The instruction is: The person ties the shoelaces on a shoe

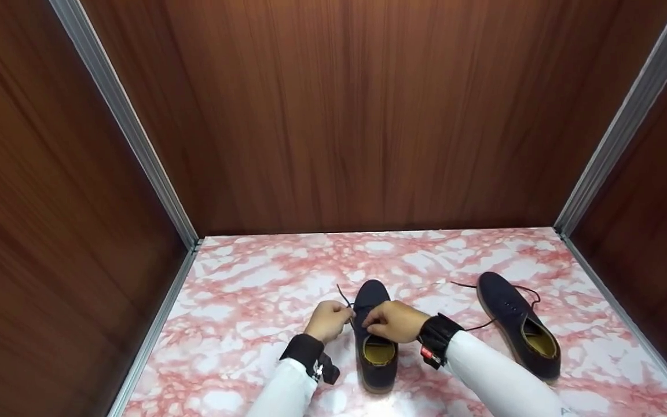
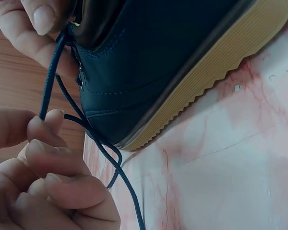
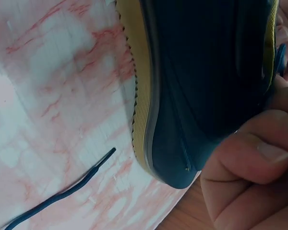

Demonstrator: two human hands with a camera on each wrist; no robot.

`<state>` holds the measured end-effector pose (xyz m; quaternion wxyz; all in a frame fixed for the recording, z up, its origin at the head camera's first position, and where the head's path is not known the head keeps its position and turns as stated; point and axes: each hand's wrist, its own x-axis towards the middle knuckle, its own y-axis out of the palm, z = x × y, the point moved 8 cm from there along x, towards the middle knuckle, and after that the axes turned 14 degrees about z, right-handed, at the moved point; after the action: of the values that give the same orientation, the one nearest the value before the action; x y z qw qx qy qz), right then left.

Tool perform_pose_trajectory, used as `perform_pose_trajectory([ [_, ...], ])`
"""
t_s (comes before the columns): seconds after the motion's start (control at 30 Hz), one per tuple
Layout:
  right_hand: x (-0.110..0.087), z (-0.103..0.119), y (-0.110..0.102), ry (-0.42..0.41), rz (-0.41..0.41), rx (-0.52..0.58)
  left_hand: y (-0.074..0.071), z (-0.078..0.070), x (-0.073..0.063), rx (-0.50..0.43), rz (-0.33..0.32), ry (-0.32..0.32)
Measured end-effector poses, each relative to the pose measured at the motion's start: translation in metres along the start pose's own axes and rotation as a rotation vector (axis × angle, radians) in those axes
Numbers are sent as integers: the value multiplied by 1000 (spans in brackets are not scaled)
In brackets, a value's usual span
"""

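A dark navy lace-up shoe (image 1: 372,293) with a yellow lining stands upright at the front middle, its toe pointing away. My left hand (image 1: 329,321) is at its left side and pinches a blue shoelace (image 2: 49,86) between thumb and finger. That lace runs taut up to the top eyelets; a loose length hangs below. My right hand (image 1: 398,321) lies over the lacing from the right, its curled fingers (image 3: 259,158) gripping the shoe at the opening's edge. Its fingertips are partly hidden, and I cannot tell whether they also hold lace.
A second navy shoe (image 1: 504,298) stands to the right, with its laces (image 1: 527,289) trailing loose on both sides. Both shoes are on a pink and white marbled surface (image 1: 241,347). Brown wood-grain panels (image 1: 333,116) enclose the back and sides.
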<state>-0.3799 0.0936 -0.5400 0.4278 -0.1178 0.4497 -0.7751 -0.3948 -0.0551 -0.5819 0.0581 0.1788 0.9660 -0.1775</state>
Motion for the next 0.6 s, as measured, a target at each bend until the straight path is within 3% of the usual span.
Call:
perform_pose_trajectory([
  [0.23, 2, 2, 3, -25, -1, 61, 0, 0, -3, -39, 21, -22],
  [0.6, -2, -7, 0, 50, -60, 175, -1, 4, -4, -46, 36, -36],
])
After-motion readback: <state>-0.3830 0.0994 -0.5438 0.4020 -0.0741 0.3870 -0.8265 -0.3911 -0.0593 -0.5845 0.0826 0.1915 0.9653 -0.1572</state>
